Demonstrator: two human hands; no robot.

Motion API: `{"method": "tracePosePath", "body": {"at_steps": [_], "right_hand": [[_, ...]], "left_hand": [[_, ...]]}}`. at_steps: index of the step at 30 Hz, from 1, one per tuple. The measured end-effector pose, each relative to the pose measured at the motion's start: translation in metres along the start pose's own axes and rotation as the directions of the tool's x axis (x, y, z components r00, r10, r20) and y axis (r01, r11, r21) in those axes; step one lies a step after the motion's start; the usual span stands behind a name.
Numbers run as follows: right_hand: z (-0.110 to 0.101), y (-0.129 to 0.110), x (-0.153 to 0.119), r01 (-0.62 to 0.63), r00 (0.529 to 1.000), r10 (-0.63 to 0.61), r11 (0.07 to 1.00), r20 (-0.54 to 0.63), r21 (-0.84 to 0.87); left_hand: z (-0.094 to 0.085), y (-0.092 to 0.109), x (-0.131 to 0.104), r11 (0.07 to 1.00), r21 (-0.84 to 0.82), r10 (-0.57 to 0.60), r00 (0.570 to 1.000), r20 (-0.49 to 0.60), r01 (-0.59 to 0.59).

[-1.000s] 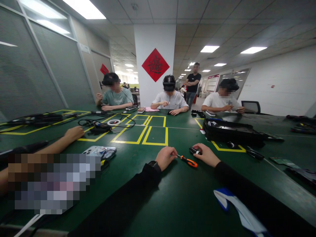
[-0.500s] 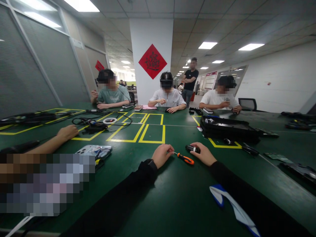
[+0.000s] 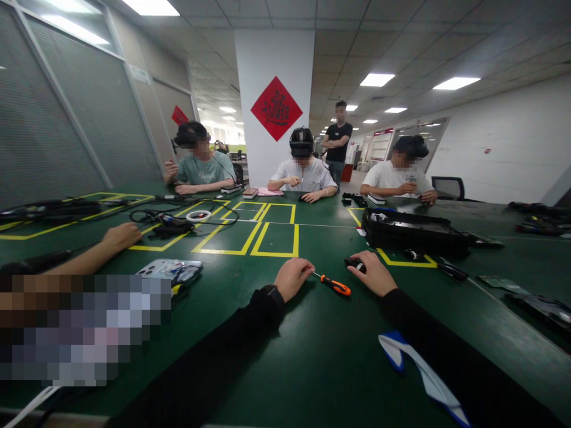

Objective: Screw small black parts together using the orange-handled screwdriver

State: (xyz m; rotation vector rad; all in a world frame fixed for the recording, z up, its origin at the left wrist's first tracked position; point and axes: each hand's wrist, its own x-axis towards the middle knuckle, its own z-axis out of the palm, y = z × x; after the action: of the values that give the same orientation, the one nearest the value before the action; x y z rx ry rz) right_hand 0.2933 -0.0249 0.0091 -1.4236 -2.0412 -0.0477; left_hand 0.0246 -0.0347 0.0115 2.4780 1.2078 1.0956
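Note:
An orange and black screwdriver (image 3: 336,286) lies on the green table (image 3: 307,368), its thin shaft pointing left. My left hand (image 3: 293,278) is closed at the tip of that shaft, thumb and fingers pinched together. To the right of the screwdriver, my right hand (image 3: 375,274) is wrapped round a small black object (image 3: 354,263) with a light band. The far end of this object shows beyond my fingers; the rest is covered by them.
A black tray (image 3: 414,229) stands at the right, with a black tool (image 3: 452,271) before it. A blue and white cloth (image 3: 419,368) lies near my right sleeve. Another person's arm (image 3: 102,246) rests at the left by a patterned case (image 3: 169,270). Cables (image 3: 178,220) lie behind.
My right hand has shifted a little to the right with the black object, away from the screwdriver. My left hand and the screwdriver are nearly unmoved.

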Motion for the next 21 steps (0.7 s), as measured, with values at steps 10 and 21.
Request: {"method": "tracePosePath", "body": {"at_steps": [10,21], "right_hand": [[-0.068,0.113,-0.036,-0.128,0.983,0.147,0.978,0.108,-0.164],[-0.088,0.156,-0.081,-0.356,0.918,0.278,0.892,-0.283,-0.277]], "left_hand": [[0.002,-0.002,-0.002,0.999,-0.024,0.032,0.999,-0.02,-0.032],[0.001,0.0,-0.001,1.0,-0.024,0.007,1.0,-0.018,-0.007]]}}
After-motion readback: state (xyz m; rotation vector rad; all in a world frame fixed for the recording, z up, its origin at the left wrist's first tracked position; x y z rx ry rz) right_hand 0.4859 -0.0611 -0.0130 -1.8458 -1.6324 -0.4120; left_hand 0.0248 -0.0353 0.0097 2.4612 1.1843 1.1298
